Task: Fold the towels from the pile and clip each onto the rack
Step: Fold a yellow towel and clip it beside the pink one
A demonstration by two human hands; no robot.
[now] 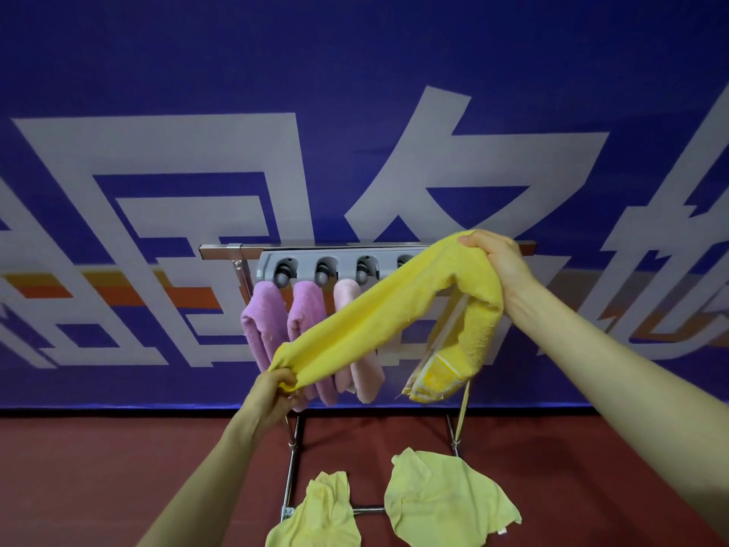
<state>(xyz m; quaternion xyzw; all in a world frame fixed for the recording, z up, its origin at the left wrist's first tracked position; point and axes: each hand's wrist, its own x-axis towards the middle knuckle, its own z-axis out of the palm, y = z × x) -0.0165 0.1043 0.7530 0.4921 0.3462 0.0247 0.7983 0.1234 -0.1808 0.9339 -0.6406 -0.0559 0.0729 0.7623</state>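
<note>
A yellow towel [378, 321] stretches between both hands in front of the rack. My left hand [272, 392] grips its lower end. My right hand [493, 254] grips it high up by the rack's top bar, and the loose end [442, 377] hangs down below that hand. The grey clip bar [303, 262] on the metal rack [221, 250] holds two purple towels [264, 321] [305, 309] and a pink towel [365, 379] side by side. The yellow towel hides the clips on the right.
Two pale yellow towels [323, 511] [442, 499] lie crumpled on the red floor over the rack's base frame [290, 479]. A blue banner wall [355, 112] with large white characters stands right behind the rack.
</note>
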